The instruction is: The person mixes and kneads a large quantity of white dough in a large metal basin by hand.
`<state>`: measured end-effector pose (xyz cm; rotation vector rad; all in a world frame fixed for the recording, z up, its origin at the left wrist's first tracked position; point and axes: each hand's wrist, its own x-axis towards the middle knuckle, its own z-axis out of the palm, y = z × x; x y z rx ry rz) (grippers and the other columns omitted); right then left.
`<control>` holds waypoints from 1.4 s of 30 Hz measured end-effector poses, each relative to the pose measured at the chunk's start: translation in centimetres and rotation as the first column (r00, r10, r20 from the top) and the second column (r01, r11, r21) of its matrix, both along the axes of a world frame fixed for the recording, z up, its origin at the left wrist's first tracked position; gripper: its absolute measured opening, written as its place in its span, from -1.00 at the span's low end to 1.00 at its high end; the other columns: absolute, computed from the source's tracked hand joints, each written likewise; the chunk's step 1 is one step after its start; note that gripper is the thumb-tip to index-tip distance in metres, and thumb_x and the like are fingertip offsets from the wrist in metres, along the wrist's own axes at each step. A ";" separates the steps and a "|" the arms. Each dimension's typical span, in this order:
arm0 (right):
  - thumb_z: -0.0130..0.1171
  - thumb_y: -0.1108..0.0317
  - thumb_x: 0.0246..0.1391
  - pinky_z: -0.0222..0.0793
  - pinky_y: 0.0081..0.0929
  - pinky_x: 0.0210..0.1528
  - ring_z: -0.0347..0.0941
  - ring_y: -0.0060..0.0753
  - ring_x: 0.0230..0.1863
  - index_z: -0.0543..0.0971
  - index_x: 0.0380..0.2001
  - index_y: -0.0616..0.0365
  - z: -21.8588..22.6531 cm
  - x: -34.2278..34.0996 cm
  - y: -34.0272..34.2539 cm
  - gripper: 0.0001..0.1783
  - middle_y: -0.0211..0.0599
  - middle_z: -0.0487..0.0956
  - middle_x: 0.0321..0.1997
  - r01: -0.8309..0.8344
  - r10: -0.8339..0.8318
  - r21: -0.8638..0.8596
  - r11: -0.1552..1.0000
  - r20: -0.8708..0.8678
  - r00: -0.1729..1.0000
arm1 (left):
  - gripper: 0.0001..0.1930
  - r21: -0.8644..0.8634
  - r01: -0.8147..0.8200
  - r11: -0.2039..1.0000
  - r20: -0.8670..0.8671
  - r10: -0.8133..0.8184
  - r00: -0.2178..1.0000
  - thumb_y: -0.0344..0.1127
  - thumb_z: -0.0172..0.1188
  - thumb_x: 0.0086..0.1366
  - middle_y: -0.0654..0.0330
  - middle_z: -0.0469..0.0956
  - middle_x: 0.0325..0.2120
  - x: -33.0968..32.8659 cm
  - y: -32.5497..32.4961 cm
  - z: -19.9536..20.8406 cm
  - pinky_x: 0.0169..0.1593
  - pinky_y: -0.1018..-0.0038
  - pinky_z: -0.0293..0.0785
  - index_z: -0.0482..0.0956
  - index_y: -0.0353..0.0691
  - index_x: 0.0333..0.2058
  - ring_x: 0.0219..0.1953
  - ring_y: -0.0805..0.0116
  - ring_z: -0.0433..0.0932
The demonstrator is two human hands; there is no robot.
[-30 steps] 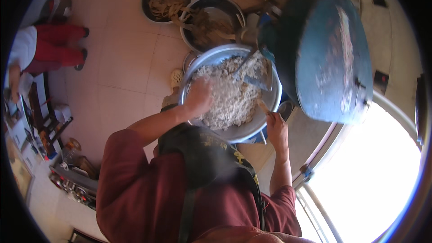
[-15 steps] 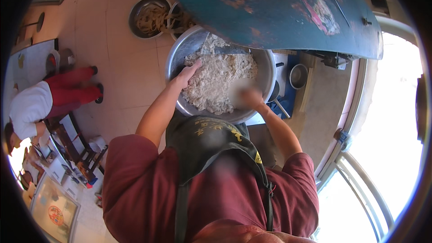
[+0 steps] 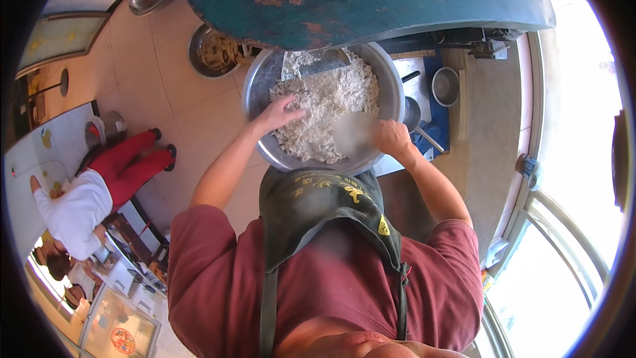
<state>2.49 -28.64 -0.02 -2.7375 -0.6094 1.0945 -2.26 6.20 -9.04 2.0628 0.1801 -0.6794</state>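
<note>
A large steel bowl (image 3: 255, 86) in front of me holds a crumbly, pale flour-and-dough mix (image 3: 334, 103). My left hand (image 3: 281, 114) is over the mix at the bowl's left side, fingers apart and holding nothing I can see. At the bowl's right side, my right hand (image 3: 392, 137) is closed, knuckles up. A round pale blur beside it covers the fingertips and whatever they may hold. Flour coats a grey metal plate (image 3: 326, 63) that reaches over the far part of the bowl, below the teal machine cover (image 3: 358, 16).
Strips lie in another steel bowl (image 3: 215, 53) at far left. A small steel pot (image 3: 445, 87) and a long-handled pan (image 3: 412, 114) are on the right. At left, a person (image 3: 86, 202) in a white top and red trousers leans over a counter. A glass door (image 3: 563, 245) stands at right.
My right hand has shifted right, toward the bowl's rim. The left hand has moved slightly nearer and its fingers now spread over the mix. The view has shifted; the other person reaches further over the counter.
</note>
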 end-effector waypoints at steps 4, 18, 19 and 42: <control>0.08 0.19 0.11 0.55 -0.09 -0.24 0.66 -0.04 -0.23 0.69 -0.40 0.19 -8.4 -2.6 -2.5 -0.68 0.08 0.67 -0.28 -0.218 0.222 0.069 0.973 -0.057 0.973 | -0.29 -0.267 -0.620 0.738 -0.713 0.282 0.642 0.17 0.15 0.33 -0.06 0.38 0.22 -3.7 1.7 -1.1 0.26 0.12 0.31 0.34 -0.25 0.25 0.23 0.03 0.38; 0.06 0.08 0.20 0.45 0.03 -0.08 0.55 0.30 -0.24 0.63 -0.44 0.35 -9.5 -4.5 3.7 -0.53 0.31 0.58 -0.39 0.349 -0.351 0.388 0.853 -0.068 0.934 | -0.43 -0.454 -0.864 0.218 -0.839 0.221 0.497 0.12 0.02 0.42 0.14 0.53 0.10 -2.8 -5.2 -6.6 0.24 0.18 0.40 0.45 -0.23 0.15 0.14 0.20 0.49; 0.06 0.11 0.21 0.46 0.04 -0.16 0.56 0.28 -0.30 0.61 -0.46 0.29 -9.3 -4.5 3.4 -0.58 0.24 0.60 -0.43 0.317 -0.354 0.407 0.857 0.016 0.935 | -0.50 -0.503 -0.830 0.239 -0.809 0.207 0.550 0.00 0.12 0.39 0.10 0.55 0.06 -2.6 -4.6 -6.7 0.19 0.22 0.44 0.46 -0.25 0.13 0.09 0.20 0.53; 0.06 0.31 0.25 0.45 0.06 -0.31 0.55 0.30 -0.35 0.33 0.13 0.04 10.3 4.4 12.1 -0.61 0.11 0.62 -0.39 0.064 -0.188 0.466 0.882 0.224 0.956 | -0.15 0.642 0.397 0.656 0.249 -0.668 0.701 0.11 0.45 -0.01 -0.14 0.30 0.19 3.3 -8.4 3.2 0.18 -0.07 0.39 0.37 0.00 0.26 0.20 -0.15 0.31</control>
